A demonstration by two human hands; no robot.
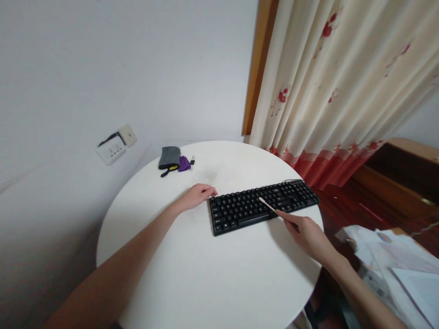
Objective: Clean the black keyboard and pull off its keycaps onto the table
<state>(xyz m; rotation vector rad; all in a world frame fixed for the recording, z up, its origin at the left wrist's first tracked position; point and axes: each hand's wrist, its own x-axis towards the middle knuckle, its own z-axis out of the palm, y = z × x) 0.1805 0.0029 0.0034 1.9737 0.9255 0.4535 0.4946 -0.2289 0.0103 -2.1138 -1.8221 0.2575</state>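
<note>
A black keyboard [248, 206] lies at a slant on the round white table [206, 274]. My left hand [198, 195] is at its far left corner, fingers curled together against the edge. Between the closed fingers of my right hand [307, 234] is a slim pale toothbrush-like stick [269, 206]. Its slightly thicker whitish tip is over the middle keys; I cannot tell whether it touches them. The stick's rear part is largely hidden by my hand.
Toward the table's back left are a folded grey cloth [169, 157], a purple cloth [184, 163] and a small black clip [192, 161]. A patterned curtain [308, 91] hangs behind. White plastic bags [394, 251] lie below on the right.
</note>
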